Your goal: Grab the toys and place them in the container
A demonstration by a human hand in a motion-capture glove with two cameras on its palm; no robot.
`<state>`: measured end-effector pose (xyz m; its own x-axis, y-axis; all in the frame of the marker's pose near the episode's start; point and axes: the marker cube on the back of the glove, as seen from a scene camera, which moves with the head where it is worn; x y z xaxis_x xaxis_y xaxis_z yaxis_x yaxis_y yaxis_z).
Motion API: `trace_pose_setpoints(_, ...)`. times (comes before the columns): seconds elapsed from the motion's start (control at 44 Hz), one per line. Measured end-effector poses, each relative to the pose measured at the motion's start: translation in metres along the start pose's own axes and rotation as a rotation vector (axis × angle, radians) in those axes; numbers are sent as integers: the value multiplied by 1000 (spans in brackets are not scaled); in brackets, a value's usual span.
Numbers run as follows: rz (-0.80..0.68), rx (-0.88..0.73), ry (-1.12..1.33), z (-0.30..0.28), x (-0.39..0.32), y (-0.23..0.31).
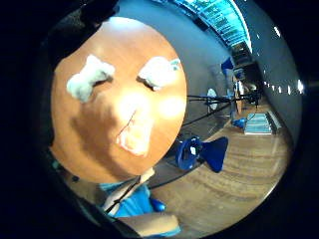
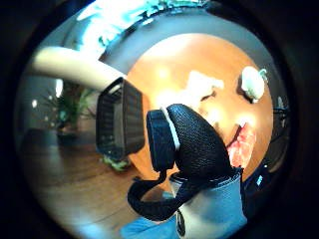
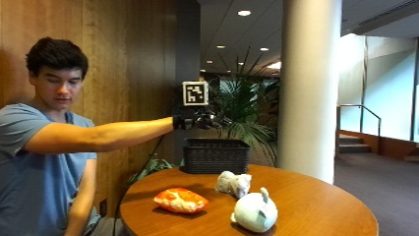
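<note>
Wood panelling and a pale pillar stand behind a round table (image 3: 314, 206) in the outside view, where a black basket (image 3: 216, 156) sits at the far edge and three toys lie nearer: an orange fish (image 3: 181, 200), a small white plush (image 3: 233, 183) and a pale green rabbit (image 3: 255, 212), each apart from the others. The right hand (image 3: 194, 119) hangs above the basket with nothing visibly in it; whether its fingers are curled I cannot tell. The little-finger palm view looks down on the table (image 1: 94, 149) from well above, with the plush (image 1: 89, 77), rabbit (image 1: 158, 72) and fish (image 1: 134, 137) spread across it. The thumb-side view shows the gloved thumb (image 2: 194, 139) up close, the basket (image 2: 119, 122) just beside it and the toys beyond. All three look soft, light and squashy, so they should take a pinch anywhere; the round middle of each body seems the safest hold, the rabbit's smooth skin perhaps the slipperiest.
</note>
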<state>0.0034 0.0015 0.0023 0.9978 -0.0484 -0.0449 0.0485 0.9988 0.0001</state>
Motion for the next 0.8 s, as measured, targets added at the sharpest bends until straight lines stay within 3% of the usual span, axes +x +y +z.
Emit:
trace_pose_setpoints(0.318, -56, -24, -22, 3, 2, 1)
trace_pose_setpoints(0.409, -148, -20, -35, 1, 0, 4)
trace_pose_setpoints(0.682, 17, 17, 89, 2, 51, -31)
trace_pose_setpoints(0.796, -55, 15, 29, 11, 90, -51)
